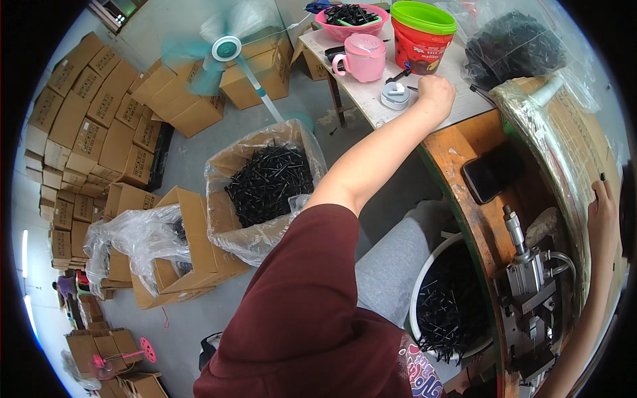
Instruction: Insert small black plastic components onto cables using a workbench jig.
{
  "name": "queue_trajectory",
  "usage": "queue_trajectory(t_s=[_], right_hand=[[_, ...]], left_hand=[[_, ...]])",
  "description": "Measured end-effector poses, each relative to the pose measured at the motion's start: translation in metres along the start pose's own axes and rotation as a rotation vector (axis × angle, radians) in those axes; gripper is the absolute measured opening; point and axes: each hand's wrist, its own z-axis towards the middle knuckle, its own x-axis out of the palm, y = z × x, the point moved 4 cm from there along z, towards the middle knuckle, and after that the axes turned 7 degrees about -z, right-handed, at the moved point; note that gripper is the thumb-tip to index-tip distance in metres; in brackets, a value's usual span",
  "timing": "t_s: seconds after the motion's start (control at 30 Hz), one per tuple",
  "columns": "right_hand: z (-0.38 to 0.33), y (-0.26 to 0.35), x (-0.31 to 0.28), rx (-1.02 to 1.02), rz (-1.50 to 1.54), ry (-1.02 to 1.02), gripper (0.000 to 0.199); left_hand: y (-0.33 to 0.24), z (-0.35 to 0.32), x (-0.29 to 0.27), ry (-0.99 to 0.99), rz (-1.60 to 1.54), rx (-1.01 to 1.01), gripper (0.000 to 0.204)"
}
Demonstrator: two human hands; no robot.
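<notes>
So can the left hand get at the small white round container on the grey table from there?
Probably yes: the left hand rests right beside the small white round container on the grey table, with nothing between them.

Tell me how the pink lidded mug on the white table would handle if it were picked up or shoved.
The pink mug looks like rigid plastic, so probably light and not fragile. Its side handle should give a firm grip. It stands squat and broad with its lid on, so a shove would likely slide it across the smooth white table rather than tip it. The left hand rests just beside it.
</notes>
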Motion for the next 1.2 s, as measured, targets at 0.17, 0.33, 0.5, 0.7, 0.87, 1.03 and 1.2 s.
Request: queue_trajectory(t_s=[0.17, 0.33, 0.5, 0.7, 0.87, 1.03, 1.2], right_hand=[[-0.045, 0.054, -0.071, 0.129, -0.003, -0.154, 0.022], [-0.113, 0.100, -0.106, 0.146, 0.161, -0.073, 0.020], [-0.140, 0.131, -0.092, 0.705, 1.066, 0.200, 0.014], [-0.160, 0.154, -0.073, 0.871, 1.538, 0.133, 0.021], [-0.180, 0.156, -0.059, 0.958, 1.677, 0.024, 0.022], [-0.200, 0.149, -0.063, 1.132, 1.636, -0.079, 0.022], [-0.200, 0.159, -0.065, 1.044, 1.787, 0.030, 0.024]], left_hand=[[-0.011, -0.034, -0.051, -0.145, -0.271, 0.073, 0.015], [-0.033, -0.096, -0.124, -0.202, -0.951, 0.222, 0.022], [-0.078, -0.166, -0.180, -0.062, -1.426, 0.551, 0.020], [-0.144, -0.228, -0.178, 0.133, -1.687, 0.875, 0.023], [-0.161, -0.249, -0.166, 0.086, -1.691, 0.888, 0.024], [-0.172, -0.249, -0.166, 0.123, -1.664, 0.956, 0.024], [-0.170, -0.256, -0.170, 0.145, -1.564, 0.895, 0.023]])
